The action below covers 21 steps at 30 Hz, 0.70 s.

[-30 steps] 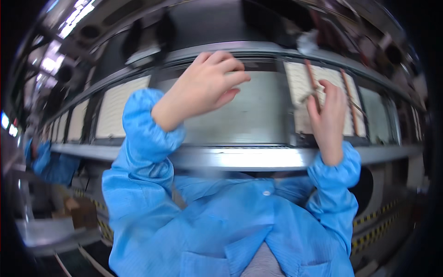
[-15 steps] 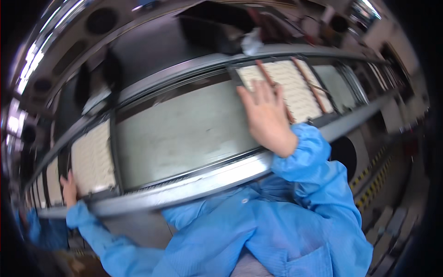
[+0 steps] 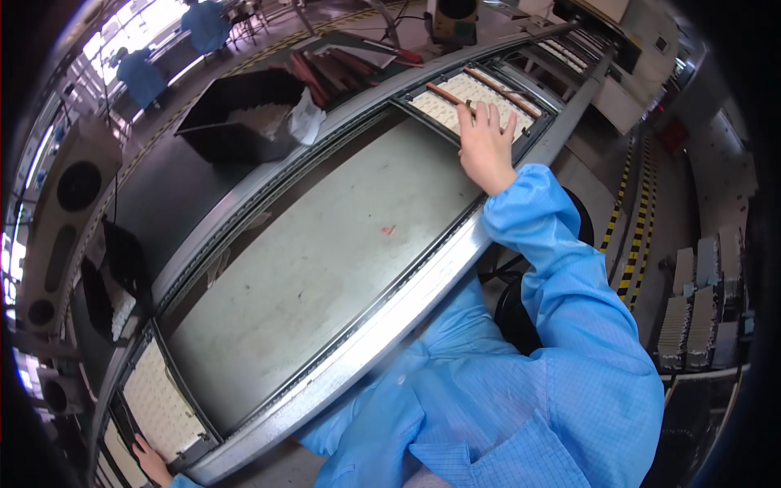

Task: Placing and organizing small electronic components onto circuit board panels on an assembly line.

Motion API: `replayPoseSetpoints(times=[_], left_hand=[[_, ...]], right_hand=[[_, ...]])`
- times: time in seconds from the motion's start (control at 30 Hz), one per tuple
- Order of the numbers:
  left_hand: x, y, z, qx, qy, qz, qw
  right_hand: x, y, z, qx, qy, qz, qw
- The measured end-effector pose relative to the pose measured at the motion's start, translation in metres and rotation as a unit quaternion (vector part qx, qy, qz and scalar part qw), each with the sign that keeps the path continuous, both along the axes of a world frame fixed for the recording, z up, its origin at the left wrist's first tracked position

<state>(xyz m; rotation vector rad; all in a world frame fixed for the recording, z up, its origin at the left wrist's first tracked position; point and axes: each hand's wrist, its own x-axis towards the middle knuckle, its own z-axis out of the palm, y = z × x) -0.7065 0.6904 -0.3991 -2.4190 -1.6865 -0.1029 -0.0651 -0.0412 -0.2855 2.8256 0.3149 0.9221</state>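
Note:
My right hand (image 3: 488, 154) lies on the near side of a cream-white panel in a dark frame (image 3: 436, 102). Its fingers are stretched out and a little apart, by one of the two reddish-brown bars (image 3: 493, 91) that cross the panel. Down at the lower left, my left hand (image 3: 151, 462) touches the near edge of another dark-framed cream panel (image 3: 161, 403), its visible fingers extended. The lower part of that hand is cut by the dark rim of the picture. Both frames sit between the metal rails (image 3: 382, 325) of a conveyor line.
A grey-green surface (image 3: 325, 244) spans between the two frames. Beyond the far rail stand a black bin (image 3: 244, 122) with pale pieces, a crumpled white bag (image 3: 307, 118) and a heap of reddish-brown bars (image 3: 338, 73). Stacked pale parts (image 3: 691, 301) stand at right. Blue-clad people (image 3: 203, 28) are in the background.
My view has swung to the right, and the line now runs diagonally. The right frame appears farther off, with my right hand nearer its front edge. My left hand remains by the left frame.

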Motion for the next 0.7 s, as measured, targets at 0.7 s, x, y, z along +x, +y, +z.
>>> replayPoseSetpoints(times=[0.7], left_hand=[[0.086, -0.064, -0.037, 0.0, 0.008, -0.013, 1.0]], right_hand=[[0.305, -0.157, -0.096, -0.043, -0.125, -0.363, 0.922]])
